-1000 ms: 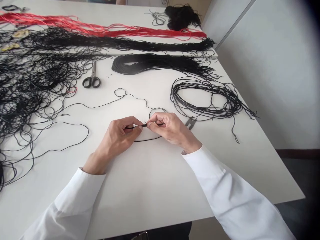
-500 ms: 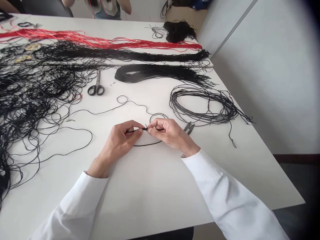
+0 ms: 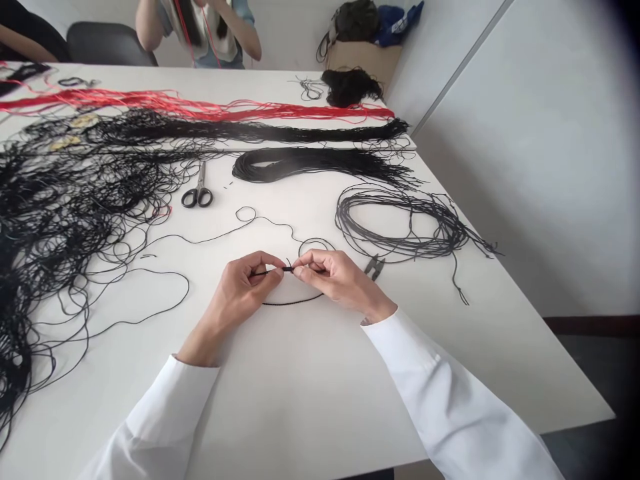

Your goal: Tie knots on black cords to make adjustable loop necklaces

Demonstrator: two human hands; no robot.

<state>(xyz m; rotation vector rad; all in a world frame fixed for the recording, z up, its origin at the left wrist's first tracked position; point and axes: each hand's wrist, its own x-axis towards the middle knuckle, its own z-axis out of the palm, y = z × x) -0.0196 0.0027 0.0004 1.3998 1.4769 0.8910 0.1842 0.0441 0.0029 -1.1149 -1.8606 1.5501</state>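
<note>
A black cord (image 3: 294,303) hangs in a shallow curve between my hands, with a small dark wrapped section between the fingertips and a short end sticking up. My left hand (image 3: 245,287) pinches the cord at the left of that section. At its right side, my right hand (image 3: 335,277) pinches it too, fingertips nearly touching the left ones. Small dark snips (image 3: 374,267) lie just beyond my right wrist. A thin black thread (image 3: 213,238) runs over the table from near my hands to the tangle at the left.
The white table (image 3: 300,393) holds a large black thread tangle (image 3: 60,220), scissors (image 3: 199,193), a looped black bundle (image 3: 310,160), a coil of black cords (image 3: 400,247), red cords (image 3: 280,111) and a black heap (image 3: 350,87). Across it sits a person (image 3: 220,33).
The view has tilted up slightly, so the table and hands sit lower and more of the person opposite shows. Both hands keep their pinch on the cord.
</note>
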